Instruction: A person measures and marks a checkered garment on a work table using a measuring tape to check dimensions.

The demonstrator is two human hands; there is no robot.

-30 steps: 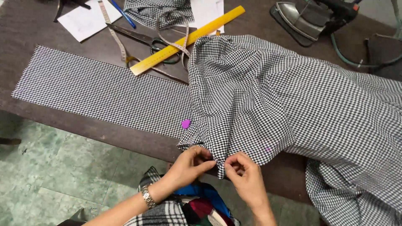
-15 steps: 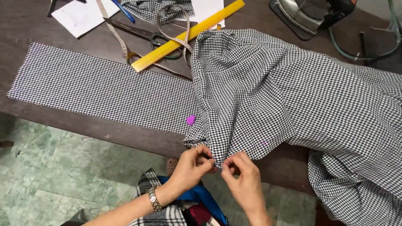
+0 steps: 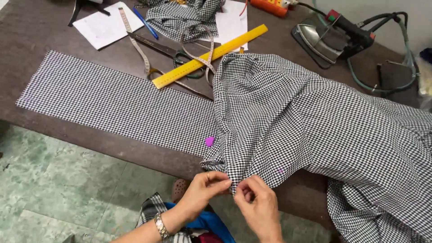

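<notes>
below, left hand [image 3: 204,191] and right hand [image 3: 258,209] fingers pinching checked fabric [image 3: 288,121] edge, hanging off table [image 3: 135,155]

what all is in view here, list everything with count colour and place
checked garment: 1, black and white, bunched on the table's right half, edge hanging off the front
fabric strip: 1, black-white check, flat at left
fabric scrap: 1, checked, top centre
ruler: 1, yellow, slanted at centre
scissors: 1, dark, under the ruler
tape measure: 1, pale, looped by the scissors
chalk: 1, purple, front edge
iron: 1, grey, top right
paper: 2 sheets, white, top
pen: 1, blue, top
table: 1, dark brown
left hand: pinching the garment edge
right hand: pinching beside it
</notes>
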